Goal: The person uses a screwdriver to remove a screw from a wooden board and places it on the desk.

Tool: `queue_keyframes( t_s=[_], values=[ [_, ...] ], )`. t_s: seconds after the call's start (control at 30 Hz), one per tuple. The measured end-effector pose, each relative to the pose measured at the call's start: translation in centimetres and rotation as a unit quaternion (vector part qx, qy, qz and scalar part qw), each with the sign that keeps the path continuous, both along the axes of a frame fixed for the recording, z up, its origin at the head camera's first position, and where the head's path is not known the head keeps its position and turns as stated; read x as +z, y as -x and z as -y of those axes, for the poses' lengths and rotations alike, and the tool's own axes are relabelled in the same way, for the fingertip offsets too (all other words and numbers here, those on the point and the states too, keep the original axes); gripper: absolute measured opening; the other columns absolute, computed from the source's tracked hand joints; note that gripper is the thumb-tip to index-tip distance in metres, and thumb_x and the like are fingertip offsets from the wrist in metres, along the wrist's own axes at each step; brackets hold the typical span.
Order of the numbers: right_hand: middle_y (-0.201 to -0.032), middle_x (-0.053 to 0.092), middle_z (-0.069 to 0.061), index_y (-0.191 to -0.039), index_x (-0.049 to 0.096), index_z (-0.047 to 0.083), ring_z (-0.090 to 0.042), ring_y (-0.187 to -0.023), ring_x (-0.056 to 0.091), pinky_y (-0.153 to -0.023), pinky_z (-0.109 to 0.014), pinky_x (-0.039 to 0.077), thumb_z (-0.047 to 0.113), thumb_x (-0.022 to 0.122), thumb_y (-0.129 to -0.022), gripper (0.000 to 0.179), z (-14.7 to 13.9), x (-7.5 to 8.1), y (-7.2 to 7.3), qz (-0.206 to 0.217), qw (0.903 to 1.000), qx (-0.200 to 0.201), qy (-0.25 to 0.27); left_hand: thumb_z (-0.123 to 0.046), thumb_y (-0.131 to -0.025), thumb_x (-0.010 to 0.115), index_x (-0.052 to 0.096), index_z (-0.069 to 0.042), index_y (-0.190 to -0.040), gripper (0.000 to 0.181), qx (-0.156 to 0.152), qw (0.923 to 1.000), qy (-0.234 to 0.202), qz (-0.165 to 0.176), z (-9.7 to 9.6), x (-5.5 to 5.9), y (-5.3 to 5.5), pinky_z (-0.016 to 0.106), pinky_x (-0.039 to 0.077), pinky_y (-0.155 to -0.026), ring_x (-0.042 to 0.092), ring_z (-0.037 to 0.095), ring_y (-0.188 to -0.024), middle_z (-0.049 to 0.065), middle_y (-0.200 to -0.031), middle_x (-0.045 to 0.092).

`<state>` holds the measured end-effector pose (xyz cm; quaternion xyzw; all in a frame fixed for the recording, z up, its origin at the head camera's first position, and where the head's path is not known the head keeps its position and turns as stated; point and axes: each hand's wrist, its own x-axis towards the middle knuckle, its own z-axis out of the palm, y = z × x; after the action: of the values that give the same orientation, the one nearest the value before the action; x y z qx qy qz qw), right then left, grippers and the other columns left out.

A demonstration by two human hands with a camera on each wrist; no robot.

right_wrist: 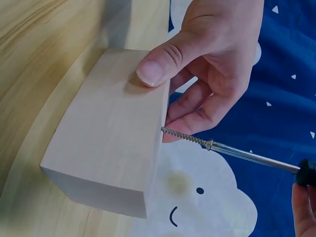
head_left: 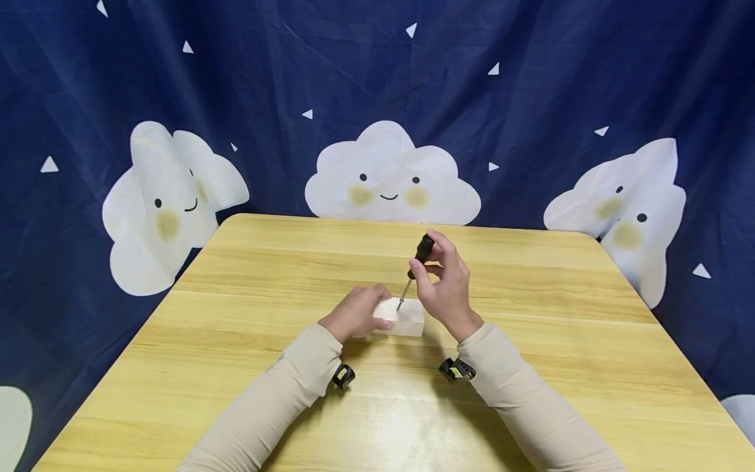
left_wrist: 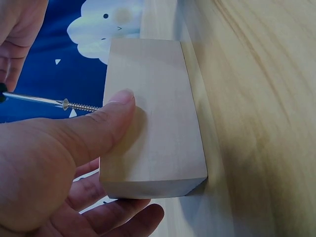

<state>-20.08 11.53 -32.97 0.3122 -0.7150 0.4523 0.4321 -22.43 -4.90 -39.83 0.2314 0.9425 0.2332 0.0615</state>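
Note:
A pale wooden block (head_left: 407, 321) lies on the table, with a screw (right_wrist: 185, 137) standing in its top face and most of the thread showing. My left hand (head_left: 356, 311) grips the block's left end, thumb on the near side and fingers round behind. In my right hand (head_left: 448, 285) is a screwdriver (head_left: 423, 249), pinched by its black handle between thumb and fingertips. The steel shaft slants down to the screw head, its tip meeting the head in both wrist views. Only part of the right hand shows in the left wrist view.
The wood-grain table (head_left: 236, 367) spreads wide around the block. Behind it hangs a dark blue curtain (head_left: 265, 78) printed with white clouds and small triangles. A black strap mount (head_left: 343, 376) sits at the left wrist, another mount (head_left: 457, 369) at the right.

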Motion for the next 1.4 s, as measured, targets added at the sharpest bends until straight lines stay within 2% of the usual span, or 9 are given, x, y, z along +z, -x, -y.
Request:
queue_keyframes(
  t_s=[0.17,0.27,0.5,0.67,0.87,0.93,1.0,1.13,1.4],
  values=[
    [-0.079,0.053,-0.026,-0.119,0.035,-0.019,-0.034,-0.065,0.059,-0.052,-0.037,0.053,-0.023,0.055,-0.074,0.049,0.1,0.0,0.1,0.001,0.9996,0.023,-0.014,-0.029,-0.071,0.078,0.055,-0.007,-0.114,0.054,0.002,1.0000,-0.005,0.000,0.0,-0.1,0.0,0.028,0.046,-0.075,0.056,0.015,-0.083,0.004,-0.103,0.063],
    [-0.078,0.052,-0.025,-0.118,0.035,-0.019,-0.034,-0.065,0.059,-0.051,-0.038,0.053,-0.022,0.055,-0.074,0.049,0.1,0.0,0.0,0.005,0.9996,0.029,-0.007,-0.029,-0.070,0.078,0.055,-0.007,-0.115,0.054,0.002,1.0000,-0.006,0.000,0.0,-0.1,0.0,0.029,0.046,-0.075,0.056,0.016,-0.084,0.004,-0.103,0.063],
    [-0.077,0.050,-0.023,-0.114,0.039,-0.013,-0.032,-0.066,0.054,-0.047,-0.041,0.050,-0.015,0.070,-0.067,0.057,0.2,0.1,-0.1,0.015,0.9997,-0.002,0.018,-0.029,-0.071,0.078,0.055,-0.008,-0.115,0.054,0.001,1.0000,-0.002,-0.006,0.1,-0.1,0.0,0.031,0.045,-0.081,0.057,0.018,-0.091,0.004,-0.106,0.063],
    [-0.076,0.052,-0.021,-0.116,0.040,-0.011,-0.030,-0.066,0.055,-0.049,-0.038,0.051,-0.018,0.066,-0.069,0.054,0.3,0.1,-0.1,0.017,0.9995,-0.022,0.015,-0.028,-0.070,0.078,0.055,-0.007,-0.115,0.054,0.002,1.0000,-0.006,-0.004,0.1,-0.1,0.0,0.030,0.045,-0.080,0.057,0.018,-0.088,0.005,-0.105,0.063],
    [-0.078,0.055,-0.024,-0.119,0.037,-0.018,-0.032,-0.064,0.059,-0.049,-0.038,0.052,-0.023,0.057,-0.072,0.051,0.3,0.0,0.0,0.003,1.0000,0.001,0.008,-0.028,-0.070,0.078,0.055,-0.007,-0.114,0.054,0.005,1.0000,-0.008,0.000,0.0,-0.2,0.1,0.029,0.046,-0.077,0.056,0.016,-0.086,0.005,-0.103,0.063],
    [-0.081,0.056,-0.021,-0.122,0.037,-0.013,-0.030,-0.067,0.059,-0.051,-0.035,0.052,-0.017,0.060,-0.075,0.053,0.0,-0.9,0.6,0.007,0.9999,0.005,0.010,-0.028,-0.070,0.078,0.054,-0.007,-0.114,0.055,0.004,1.0000,-0.007,0.000,0.0,-0.3,0.1,0.030,0.045,-0.079,0.057,0.017,-0.087,0.005,-0.105,0.063],
    [-0.081,0.054,-0.022,-0.122,0.039,-0.013,-0.031,-0.068,0.057,-0.051,-0.036,0.052,-0.015,0.064,-0.073,0.055,-0.1,-1.1,0.8,0.008,0.9999,0.006,0.008,-0.029,-0.070,0.078,0.054,-0.006,-0.115,0.055,0.002,1.0000,-0.007,-0.001,0.1,-0.3,0.1,0.031,0.045,-0.081,0.057,0.018,-0.090,0.006,-0.106,0.062],
    [-0.079,0.049,-0.022,-0.120,0.041,-0.011,-0.032,-0.066,0.054,-0.048,-0.040,0.051,-0.013,0.071,-0.069,0.059,0.0,-0.7,0.4,0.011,0.9999,-0.006,0.012,-0.030,-0.071,0.078,0.054,-0.006,-0.115,0.056,-0.005,0.9999,-0.007,-0.007,0.1,-0.4,0.1,0.032,0.044,-0.084,0.057,0.020,-0.094,0.006,-0.107,0.062],
    [-0.081,0.052,-0.020,-0.124,0.040,-0.008,-0.032,-0.068,0.056,-0.051,-0.036,0.052,-0.019,0.065,-0.069,0.062,-0.1,-0.7,0.4,0.004,0.9998,-0.017,0.007,-0.028,-0.070,0.078,0.055,-0.006,-0.114,0.055,-0.004,0.9999,-0.010,-0.012,0.1,-0.4,0.1,0.030,0.046,-0.079,0.057,0.017,-0.086,0.005,-0.103,0.063]
  ],
)
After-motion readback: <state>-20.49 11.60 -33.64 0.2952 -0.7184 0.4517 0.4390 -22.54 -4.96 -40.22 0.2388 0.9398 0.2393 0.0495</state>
